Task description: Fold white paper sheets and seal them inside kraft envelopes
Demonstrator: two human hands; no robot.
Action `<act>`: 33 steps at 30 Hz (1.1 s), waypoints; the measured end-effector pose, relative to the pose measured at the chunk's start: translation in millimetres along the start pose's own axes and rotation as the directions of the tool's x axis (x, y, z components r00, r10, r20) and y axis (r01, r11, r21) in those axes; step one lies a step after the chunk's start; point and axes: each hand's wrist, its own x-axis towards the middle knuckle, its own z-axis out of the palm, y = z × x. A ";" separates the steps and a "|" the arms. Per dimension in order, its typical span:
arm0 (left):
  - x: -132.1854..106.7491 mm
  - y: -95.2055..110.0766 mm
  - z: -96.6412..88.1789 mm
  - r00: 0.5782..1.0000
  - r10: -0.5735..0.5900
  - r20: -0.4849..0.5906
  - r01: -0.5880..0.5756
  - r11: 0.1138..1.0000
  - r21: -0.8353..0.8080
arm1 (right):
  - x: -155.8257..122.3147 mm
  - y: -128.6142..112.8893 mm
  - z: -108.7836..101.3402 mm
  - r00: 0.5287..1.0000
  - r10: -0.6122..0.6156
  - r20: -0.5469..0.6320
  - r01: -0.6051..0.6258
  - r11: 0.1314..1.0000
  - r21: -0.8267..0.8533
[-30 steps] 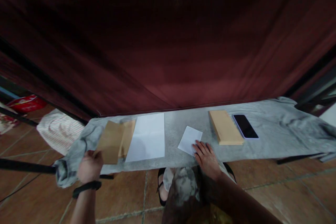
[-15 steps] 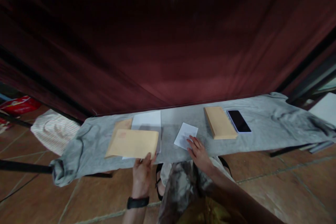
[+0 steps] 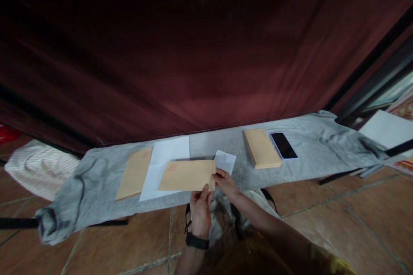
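Observation:
My left hand (image 3: 200, 208) pinches the lower right corner of a brown envelope (image 3: 185, 175) held flat just above the grey cloth-covered table (image 3: 226, 150). My right hand (image 3: 226, 181) grips the same envelope at its right end, fingers curled on the edge. A small folded white paper (image 3: 226, 161) lies on the cloth just behind my right hand. A large white sheet (image 3: 164, 159) lies under and behind the envelope. Another brown envelope (image 3: 134, 172) rests on the cloth to the left.
A stack of brown envelopes (image 3: 260, 148) and a black phone (image 3: 284, 145) lie on the right part of the table. A dark red curtain (image 3: 193, 51) hangs behind. A striped cloth (image 3: 38, 165) lies on the tiled floor at left. White paper (image 3: 385, 129) sits far right.
My left hand carried the brown envelope from the left end of the table to the middle. My right hand left the small white paper and took hold of the envelope's right end.

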 end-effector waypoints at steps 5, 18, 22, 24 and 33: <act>-6.8 13.9 -41.0 0.965 -0.017 0.262 -0.132 0.832 0.539 | 9.8 -8.5 -1.3 0.997 0.078 -0.005 -0.077 0.997 0.019; 100.8 84.6 -30.5 0.651 -0.219 0.727 -0.755 -0.292 0.588 | 5.6 -28.9 -12.5 0.988 0.138 0.065 -0.136 0.990 -0.028; 106.6 78.2 -31.8 0.631 -0.268 0.728 -0.773 -0.299 0.559 | 7.1 -27.4 -13.6 0.988 0.134 0.074 -0.129 0.989 -0.069; 105.4 77.3 -32.5 0.624 -0.240 0.744 -0.775 -0.314 0.549 | 7.3 -28.7 -15.0 0.988 0.126 0.090 -0.119 0.990 -0.078; 102.3 83.8 -36.1 0.596 -0.134 0.792 -0.765 -0.395 0.509 | 17.2 -34.5 -20.2 0.976 0.107 0.189 -0.063 0.972 -0.226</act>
